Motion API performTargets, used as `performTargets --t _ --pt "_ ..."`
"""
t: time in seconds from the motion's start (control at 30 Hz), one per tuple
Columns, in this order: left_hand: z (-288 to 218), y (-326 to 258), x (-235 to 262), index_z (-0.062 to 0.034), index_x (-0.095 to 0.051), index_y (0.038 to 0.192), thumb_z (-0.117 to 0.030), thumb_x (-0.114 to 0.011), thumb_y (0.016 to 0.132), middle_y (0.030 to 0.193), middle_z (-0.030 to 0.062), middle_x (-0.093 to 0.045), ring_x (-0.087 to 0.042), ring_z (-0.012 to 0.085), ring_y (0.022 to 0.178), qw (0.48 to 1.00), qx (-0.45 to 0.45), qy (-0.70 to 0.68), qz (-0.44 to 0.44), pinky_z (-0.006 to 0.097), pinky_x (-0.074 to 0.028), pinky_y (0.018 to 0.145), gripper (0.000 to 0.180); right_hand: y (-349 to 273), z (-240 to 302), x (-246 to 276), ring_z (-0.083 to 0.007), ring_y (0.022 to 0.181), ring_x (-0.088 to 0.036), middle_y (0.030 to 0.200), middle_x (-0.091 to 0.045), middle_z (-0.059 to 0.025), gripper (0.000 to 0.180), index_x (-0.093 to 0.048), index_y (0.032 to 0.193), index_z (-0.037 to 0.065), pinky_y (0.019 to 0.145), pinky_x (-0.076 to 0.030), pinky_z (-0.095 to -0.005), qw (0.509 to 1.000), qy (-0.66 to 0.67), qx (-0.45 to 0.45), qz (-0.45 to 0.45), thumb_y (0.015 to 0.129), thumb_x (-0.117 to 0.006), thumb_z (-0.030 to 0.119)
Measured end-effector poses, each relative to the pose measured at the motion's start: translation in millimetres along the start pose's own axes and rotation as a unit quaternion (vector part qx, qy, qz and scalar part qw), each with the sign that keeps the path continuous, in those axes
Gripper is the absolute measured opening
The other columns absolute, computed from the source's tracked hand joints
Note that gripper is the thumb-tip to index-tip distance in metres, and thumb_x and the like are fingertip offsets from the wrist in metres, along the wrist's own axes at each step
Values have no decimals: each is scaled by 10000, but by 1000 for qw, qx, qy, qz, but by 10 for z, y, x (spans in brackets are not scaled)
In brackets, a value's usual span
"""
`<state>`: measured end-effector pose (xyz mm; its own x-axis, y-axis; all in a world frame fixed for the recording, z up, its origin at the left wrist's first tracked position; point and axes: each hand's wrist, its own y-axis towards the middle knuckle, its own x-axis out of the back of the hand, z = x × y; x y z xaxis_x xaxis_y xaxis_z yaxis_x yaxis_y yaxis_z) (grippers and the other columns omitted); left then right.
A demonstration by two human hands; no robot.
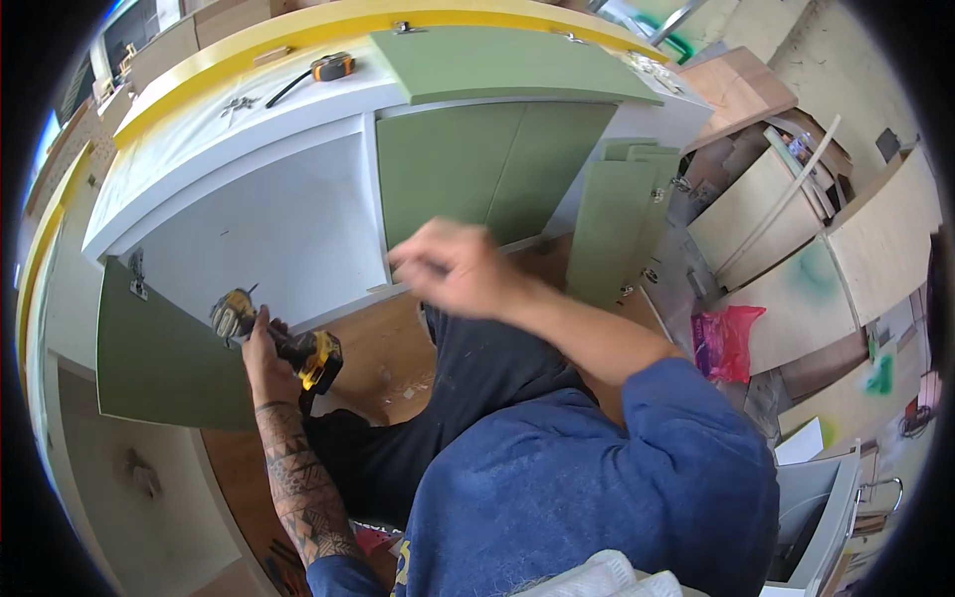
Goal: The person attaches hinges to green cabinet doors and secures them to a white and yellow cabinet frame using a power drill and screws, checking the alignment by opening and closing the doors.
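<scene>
Your left hand (261, 348) grips a yellow-and-black drill (306, 351) near the open green door (164, 353) of the white cabinet (288, 224). Your blurred right hand (453, 267) is raised; its contents are unclear. A tape measure (333, 67) lies on top, near a loose green panel (507, 65).

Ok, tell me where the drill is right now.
In the head view, the yellow-and-black drill is left of centre, held in the left hand, near the open green door and below the white cabinet's interior.
</scene>
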<state>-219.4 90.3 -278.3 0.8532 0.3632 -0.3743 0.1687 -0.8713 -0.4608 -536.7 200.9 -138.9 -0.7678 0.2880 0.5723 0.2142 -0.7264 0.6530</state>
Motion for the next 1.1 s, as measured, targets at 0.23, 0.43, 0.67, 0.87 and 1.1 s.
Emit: performTargets --t 0.23,0.43,0.67,0.87,1.1 --pt "90 -18 339 -53 -611 901 -248 -720 991 727 37 -595 -603 163 609 999 10 -20 -29 320 -520 555 241 -1006 -2065 1968 -375 1135 -670 1221 -672 -255 506 -658 1268 12 982 -539 -461 857 -287 -405 -135 897 -758 342" --pt "254 46 533 -47 -623 831 -237 -677 966 681 75 -607 -613 207 570 997 -37 57 -44 347 -499 522 239 -1336 -3281 2826 -470 1377 -469 1407 -565 -307 688 -508 1452 -6 1124 -437 -539 740 -475 -475 -22 940 -690 416" --pt "397 295 499 -39 -645 836 -276 -691 942 685 87 -630 -630 219 580 992 -32 95 -78 360 -518 539 263 -859 -4058 2988 -475 1382 -443 1421 -555 -298 682 -521 1470 56 1147 -387 -571 731 -421 -523 -118 969 -614 509" --pt "350 351 275 -54 -643 837 -230 -693 946 684 75 -622 -612 192 569 990 -34 94 -98 333 -500 525 213 -280 -3534 2439 -407 1275 -528 1278 -599 -204 660 -532 1431 62 1114 -424 -546 814 157 -371 -419 986 -588 546" --pt "313 490 -103 -71 -598 924 -153 -718 923 663 55 -585 -588 193 528 997 -47 30 -54 324 -489 475 145 934 -3046 2998 -310 1145 -651 1297 -644 -101 560 -549 1382 97 1024 -522 -564 636 408 -397 -520 960 -726 420"
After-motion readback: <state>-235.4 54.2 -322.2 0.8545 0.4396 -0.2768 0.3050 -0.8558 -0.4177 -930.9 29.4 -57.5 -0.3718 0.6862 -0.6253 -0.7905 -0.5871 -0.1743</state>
